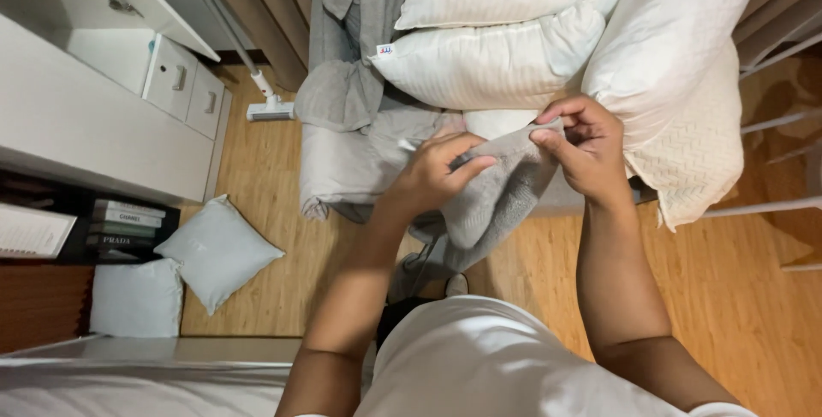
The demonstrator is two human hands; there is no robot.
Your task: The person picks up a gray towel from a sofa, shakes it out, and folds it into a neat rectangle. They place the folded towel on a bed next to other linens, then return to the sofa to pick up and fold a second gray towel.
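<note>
Both hands hold a grey towel (501, 190) up in front of the person, above the wooden floor (728, 297). The left hand (437, 169) has its grip clamped on the towel's upper edge, and the right hand (586, 147) pinches the same edge between thumb and fingers. White pillows (514, 49) are piled just behind, and a pale cushion (218, 250) lies on the floor.

grey cloth (501, 190) partly behind left hand (437, 173), lower end hidden
</note>
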